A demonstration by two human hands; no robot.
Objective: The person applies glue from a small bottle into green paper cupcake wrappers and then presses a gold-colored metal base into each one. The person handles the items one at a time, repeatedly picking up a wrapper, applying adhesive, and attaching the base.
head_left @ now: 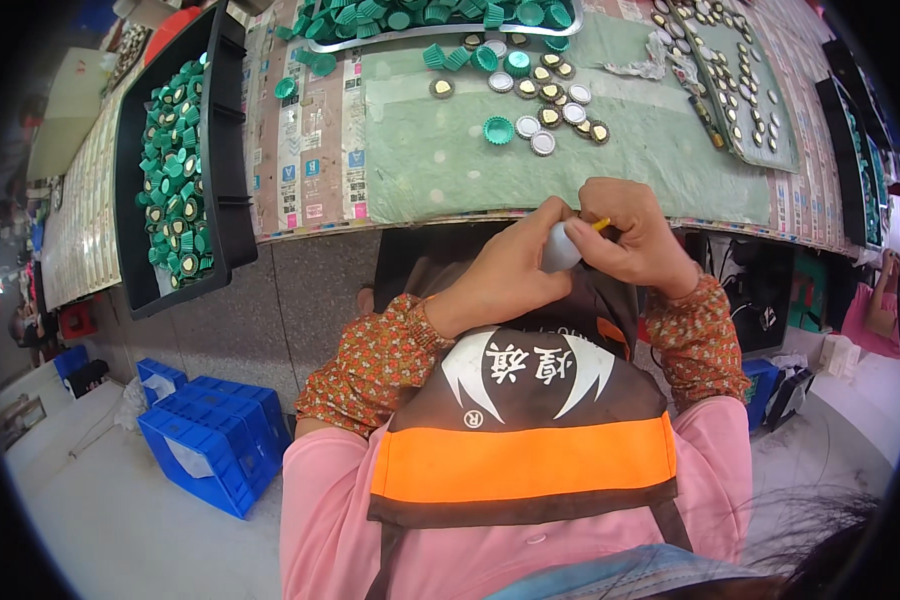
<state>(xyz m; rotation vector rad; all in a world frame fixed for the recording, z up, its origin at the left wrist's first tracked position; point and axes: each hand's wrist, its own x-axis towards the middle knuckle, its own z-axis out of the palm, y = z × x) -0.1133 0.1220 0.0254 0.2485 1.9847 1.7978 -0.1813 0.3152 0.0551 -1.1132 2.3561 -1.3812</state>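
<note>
Just in front of my chest, at the table's near edge, both my hands are together. My left hand (pixel 515 255) is closed round a smooth whitish rounded object (pixel 560 250); its exact kind is hidden by the fingers. Curled against it, my right hand (pixel 625 235) pinches a thin yellow piece (pixel 600 224) between thumb and fingers. Whether the two pieces are joined I cannot tell. Beyond the hands, on a pale green sheet (pixel 430 180), lie a green fluted cup (pixel 498 130) and several small round caps (pixel 543 143), some silvery, some dark with pale centres.
At the far edge stands a metal tray (pixel 370 42) heaped with green cups. A black crate (pixel 232 150) of filled cups juts over the table's left side. To the right lies a tray (pixel 765 155) of caps beside crumpled plastic (pixel 640 68). Blue crates (pixel 215 430) stand on the floor.
</note>
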